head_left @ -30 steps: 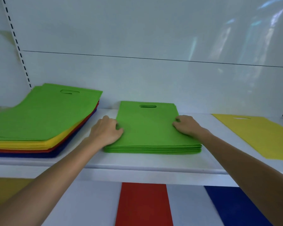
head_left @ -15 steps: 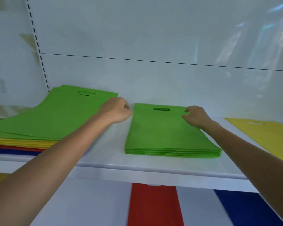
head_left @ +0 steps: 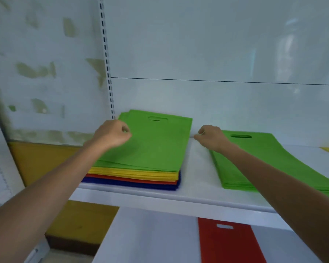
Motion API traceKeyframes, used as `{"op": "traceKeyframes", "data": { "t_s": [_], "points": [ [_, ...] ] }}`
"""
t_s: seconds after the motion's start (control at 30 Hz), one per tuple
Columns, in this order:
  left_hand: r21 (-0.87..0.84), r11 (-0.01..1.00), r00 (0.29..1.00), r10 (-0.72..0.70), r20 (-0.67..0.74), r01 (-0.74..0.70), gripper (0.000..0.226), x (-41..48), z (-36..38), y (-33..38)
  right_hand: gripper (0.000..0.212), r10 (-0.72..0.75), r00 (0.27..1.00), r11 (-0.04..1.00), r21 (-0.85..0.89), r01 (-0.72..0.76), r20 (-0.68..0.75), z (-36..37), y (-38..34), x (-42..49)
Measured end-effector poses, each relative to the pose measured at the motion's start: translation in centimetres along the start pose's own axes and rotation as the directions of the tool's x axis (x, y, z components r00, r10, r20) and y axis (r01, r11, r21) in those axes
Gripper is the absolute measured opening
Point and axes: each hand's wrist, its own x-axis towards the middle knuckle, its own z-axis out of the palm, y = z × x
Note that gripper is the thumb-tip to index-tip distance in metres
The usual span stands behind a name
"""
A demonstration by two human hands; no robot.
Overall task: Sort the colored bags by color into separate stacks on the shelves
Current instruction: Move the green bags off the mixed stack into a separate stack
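Left hand (head_left: 112,134) curls over the mixed stack (head_left: 152,149), grasp unclear; right hand (head_left: 211,138), released, rests at the green stack's (head_left: 273,164) corner.

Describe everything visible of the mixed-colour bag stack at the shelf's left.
The mixed stack lies flat on the white shelf, near the back wall. Fabric-like bags in layers: green bags on top with a handle slot, then yellow bags, red bags, blue bags lowest. Edges slightly fanned. The left hand, fingers curled, is over its far-left corner; grip unclear.
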Motion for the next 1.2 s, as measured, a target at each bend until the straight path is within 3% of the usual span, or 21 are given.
{"op": "traceKeyframes", "data": {
  "t_s": [0.13, 0.23, 0.37, 0.5, 0.6, 0.67, 0.83, 0.93, 1.07, 1.2],
  "points": [
    [0.094, 0.988, 0.99, -0.126, 0.065, 0.119, 0.022, 0.0, -0.6, -6.1, 0.04, 0.06, 0.998, 0.997, 0.05, -0.061, 0.011, 2.0, -2.5, 0.2],
    [-0.041, 0.986, 0.983, -0.156, 0.096, 0.161, 0.024, 0.2, -0.7, -8.2, 0.044, 0.092, 0.996, 0.994, 0.061, -0.092, 0.008, 3.0, -3.9, 0.0],
    [-0.103, 0.986, 0.992, -0.125, 0.03, 0.128, 0.022, 0.4, -0.5, -9.0, 0.053, 0.113, 0.993, 0.987, 0.116, -0.107, -0.045, 3.9, -4.7, -0.3],
    [-0.134, 0.987, 0.993, -0.102, -0.061, 0.093, 0.023, 0.4, -0.3, -8.9, 0.042, 0.082, 0.985, 0.98, 0.194, -0.053, -0.149, 3.6, -5.2, -0.5],
    [-0.003, 0.999, 0.991, -0.04, -0.124, 0.04, 0.026, 0.0, -0.4, -8.4, 0.031, 0.057, 0.979, 0.978, 0.208, -0.015, -0.194, 3.5, -5.2, -0.8],
    [0.131, 0.991, 0.987, 0.038, -0.155, -0.017, 0.026, -0.4, -0.5, -7.6, 0.031, 0.02, 0.971, 0.986, 0.164, 0.02, -0.24, 3.4, -5.1, -1.2],
    [-0.012, 0.999, 0.986, 0.038, -0.162, -0.04, 0.025, -1.0, -0.9, -4.6, 0.031, -0.059, 0.942, 0.995, 0.054, 0.081, -0.332, 1.6, -3.9, -1.6],
    [-0.061, 0.995, 0.991, 0.071, -0.116, -0.078, 0.026, -1.4, -1.0, -1.3, 0.029, -0.066, 0.927, 0.994, 0.06, 0.095, -0.369, -0.3, -2.3, -1.6],
    [-0.048, 0.986, 0.987, 0.158, 0.009, -0.158, 0.032, -1.6, 0.0, 4.6, 0.044, -0.056, 0.936, 0.995, 0.056, 0.08, -0.348, -4.4, 2.1, -1.2],
    [-0.092, 0.97, 0.967, 0.233, 0.1, -0.224, 0.04, -1.8, 2.7, 10.6, 0.046, 0.017, 0.926, 0.997, 0.072, 0.011, -0.376, -9.0, 8.0, -1.2]
  ]
}}
